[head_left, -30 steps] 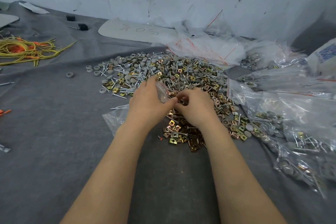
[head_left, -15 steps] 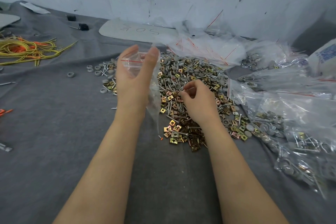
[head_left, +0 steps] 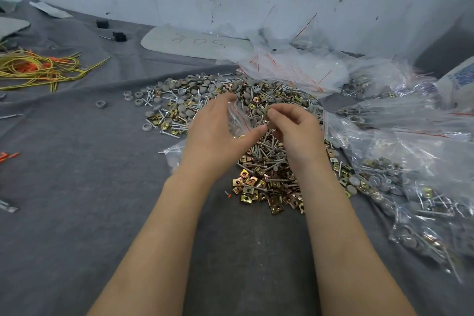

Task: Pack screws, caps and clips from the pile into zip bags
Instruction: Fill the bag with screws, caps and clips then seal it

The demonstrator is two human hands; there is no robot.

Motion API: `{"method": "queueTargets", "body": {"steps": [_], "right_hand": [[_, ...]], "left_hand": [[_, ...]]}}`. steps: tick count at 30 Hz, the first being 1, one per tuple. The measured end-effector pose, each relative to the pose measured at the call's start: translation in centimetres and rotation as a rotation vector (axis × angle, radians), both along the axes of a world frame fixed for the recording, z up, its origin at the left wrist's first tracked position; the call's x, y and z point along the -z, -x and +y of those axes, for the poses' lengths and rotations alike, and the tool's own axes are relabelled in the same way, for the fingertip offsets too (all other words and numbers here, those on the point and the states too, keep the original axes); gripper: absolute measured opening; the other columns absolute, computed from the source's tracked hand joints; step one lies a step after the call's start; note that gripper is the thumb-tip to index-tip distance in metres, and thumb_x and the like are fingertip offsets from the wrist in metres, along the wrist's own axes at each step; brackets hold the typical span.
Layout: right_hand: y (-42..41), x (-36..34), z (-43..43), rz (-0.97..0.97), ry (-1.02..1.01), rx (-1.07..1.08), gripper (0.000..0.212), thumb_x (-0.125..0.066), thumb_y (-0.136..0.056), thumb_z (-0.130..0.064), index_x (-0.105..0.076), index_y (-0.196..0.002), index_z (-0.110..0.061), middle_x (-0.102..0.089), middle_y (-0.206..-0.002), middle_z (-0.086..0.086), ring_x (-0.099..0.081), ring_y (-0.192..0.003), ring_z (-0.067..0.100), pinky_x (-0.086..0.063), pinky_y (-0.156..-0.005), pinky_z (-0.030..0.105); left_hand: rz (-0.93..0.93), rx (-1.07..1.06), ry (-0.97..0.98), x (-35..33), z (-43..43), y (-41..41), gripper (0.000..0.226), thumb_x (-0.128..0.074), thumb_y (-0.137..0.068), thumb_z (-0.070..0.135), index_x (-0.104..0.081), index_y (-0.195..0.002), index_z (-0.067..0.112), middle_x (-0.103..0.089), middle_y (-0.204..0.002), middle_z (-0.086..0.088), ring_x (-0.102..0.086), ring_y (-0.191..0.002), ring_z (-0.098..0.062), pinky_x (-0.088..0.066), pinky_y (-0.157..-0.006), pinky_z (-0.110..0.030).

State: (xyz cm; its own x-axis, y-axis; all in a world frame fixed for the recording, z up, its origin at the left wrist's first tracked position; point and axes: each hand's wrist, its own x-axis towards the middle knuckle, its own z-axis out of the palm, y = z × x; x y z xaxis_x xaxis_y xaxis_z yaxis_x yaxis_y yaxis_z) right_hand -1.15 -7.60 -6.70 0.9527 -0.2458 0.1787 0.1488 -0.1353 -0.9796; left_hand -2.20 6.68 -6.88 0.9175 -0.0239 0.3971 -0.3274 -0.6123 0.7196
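Above the pile [head_left: 179, 105] of screws, grey caps and brass clips, a person's left hand [head_left: 215, 136] grips a clear zip bag [head_left: 237, 120] between thumb and fingers, its red-lined mouth turned toward the right hand [head_left: 295, 131]. The right hand pinches a brass clip [head_left: 265, 110] between thumb and forefinger, just beside the bag's mouth. Filled bags [head_left: 410, 187] lie to the right of that hand, empty bags [head_left: 295, 69] beyond both hands, and yellow cords [head_left: 38, 69] far left on the grey cloth [head_left: 77, 187].
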Motion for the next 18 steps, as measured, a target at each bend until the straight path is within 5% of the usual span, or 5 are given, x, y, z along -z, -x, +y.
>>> {"method": "queueTargets", "body": {"steps": [3, 6, 10, 13, 18], "right_hand": [[0.3, -0.2, 0.7, 0.001, 0.003, -0.176, 0.017, -0.058, -0.094, -0.017, -0.070, -0.086, -0.025, -0.073, -0.079, -0.011, -0.065, -0.078, -0.001, -0.049, -0.065, 0.015], [0.5, -0.5, 0.6, -0.041, -0.019, -0.103, 0.020, -0.049, -0.099, -0.022, -0.067, -0.091, -0.025, -0.074, -0.084, -0.008, -0.066, -0.077, 0.000, -0.049, -0.065, 0.013], [0.2, 0.4, 0.3, 0.021, 0.578, 0.110, 0.007, -0.057, -0.095, -0.025, -0.063, -0.090, -0.024, -0.064, -0.085, -0.013, -0.059, -0.080, 0.003, -0.051, -0.086, 0.032], [0.0, 1.7, 1.5, 0.222, 0.981, 0.090, 0.019, -0.062, -0.091, -0.035, -0.066, -0.106, -0.026, -0.061, -0.113, -0.002, -0.053, -0.110, 0.021, -0.040, -0.101, 0.042], [-0.6, 2.6, 2.3, 0.210, 1.083, 0.191, 0.023, -0.057, -0.094, -0.035, -0.063, -0.113, -0.025, -0.052, -0.124, 0.003, -0.041, -0.121, 0.026, -0.031, -0.100, 0.041]], "left_hand": [[0.013, -0.003, 0.047, 0.1, -0.1, 0.0, 0.074, -0.075, -0.073, 0.051, -0.046, -0.134, 0.020, -0.054, -0.131, 0.003, -0.050, -0.120, -0.015, -0.038, -0.100, -0.029], [0.045, -0.010, 0.137, -0.1, 0.1, 0.0, 0.073, -0.076, -0.072, 0.052, -0.046, -0.132, 0.022, -0.056, -0.127, 0.003, -0.053, -0.116, -0.015, -0.045, -0.100, -0.038], [0.050, -0.063, 0.206, -0.1, 0.3, -0.2, 0.072, -0.075, -0.074, 0.051, -0.046, -0.133, 0.021, -0.056, -0.127, 0.001, -0.054, -0.115, -0.017, -0.045, -0.100, -0.038], [0.043, -0.098, 0.212, 0.0, 0.3, -0.3, 0.070, -0.074, -0.075, 0.051, -0.046, -0.132, 0.022, -0.056, -0.126, 0.002, -0.052, -0.114, -0.015, -0.041, -0.094, -0.028], [0.033, -0.095, 0.207, 0.0, 0.2, -0.2, 0.069, -0.074, -0.076, 0.049, -0.046, -0.133, 0.022, -0.054, -0.126, 0.004, -0.047, -0.109, -0.008, -0.034, -0.088, -0.021]]}}
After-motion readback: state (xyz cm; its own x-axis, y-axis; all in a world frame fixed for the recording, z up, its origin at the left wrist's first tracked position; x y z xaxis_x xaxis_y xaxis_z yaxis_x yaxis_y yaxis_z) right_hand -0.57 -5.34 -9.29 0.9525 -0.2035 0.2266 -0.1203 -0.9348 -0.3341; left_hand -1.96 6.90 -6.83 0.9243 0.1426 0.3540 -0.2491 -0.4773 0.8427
